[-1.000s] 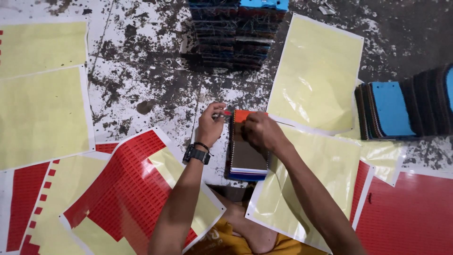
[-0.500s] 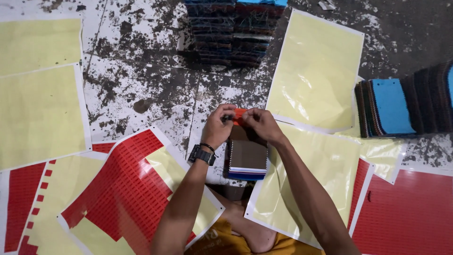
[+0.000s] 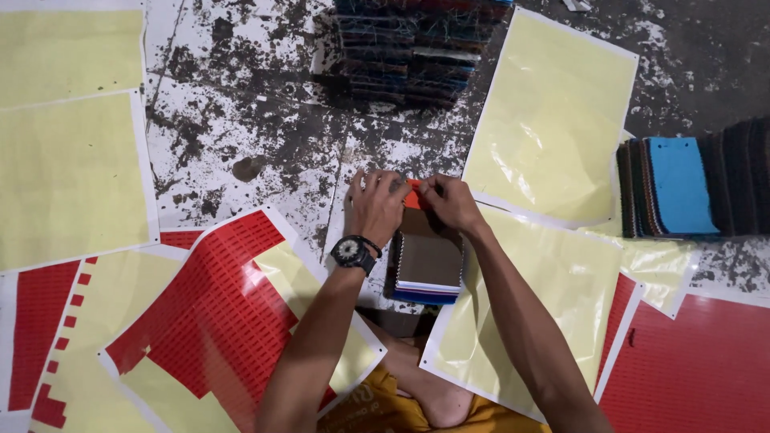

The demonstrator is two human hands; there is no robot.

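Note:
A small stack of fabric swatches (image 3: 429, 261) with a brown top piece lies on the floor in front of me. At its far edge sits a small red sticker (image 3: 413, 195). My left hand (image 3: 375, 204), with a black wristwatch (image 3: 350, 251) on the wrist, pinches the sticker from the left. From the right, my right hand (image 3: 451, 200) presses the same sticker with its fingertips. Both hands touch the stack's far edge.
Pale yellow backing sheets (image 3: 553, 120) and red sticker sheets (image 3: 216, 313) lie all around on the stained floor (image 3: 241, 128). A tall pile of swatch stacks (image 3: 413, 48) stands ahead. More swatches with a blue top (image 3: 682, 188) lie at the right.
Both hands have closed in over the red sticker at the stack's far edge and now cover most of it. The stack stays in place.

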